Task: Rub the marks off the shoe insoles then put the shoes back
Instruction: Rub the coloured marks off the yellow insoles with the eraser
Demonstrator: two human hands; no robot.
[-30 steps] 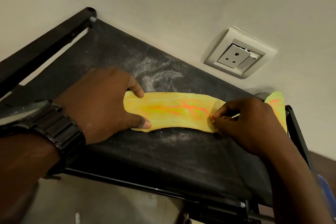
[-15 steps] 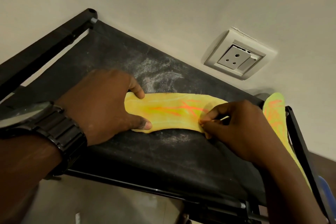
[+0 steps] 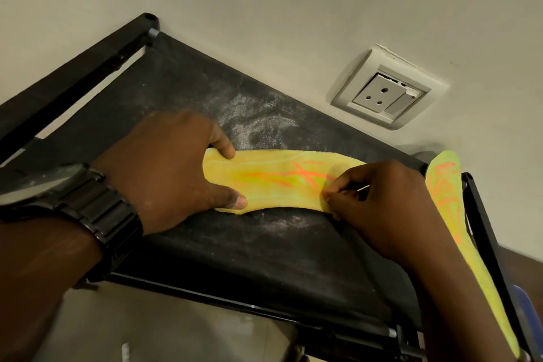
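Observation:
A yellow insole with orange marks lies flat on the black fabric shelf of a rack. My left hand, with a black watch on its wrist, pins the insole's left end between thumb and forefinger. My right hand rests on the insole's right part, fingertips pinched tight against the orange marks. Whatever the fingers pinch is hidden. A second yellow insole, also marked orange, lies along the rack's right edge, partly behind my right forearm.
The rack's black frame bar runs along the left, another bar along the right. White dust covers the shelf behind the insole. A wall socket sits above. Something blue shows at lower right.
My right hand has slid leftward along the insole, from its right end onto the orange marks. My left hand has kept its hold in the same place.

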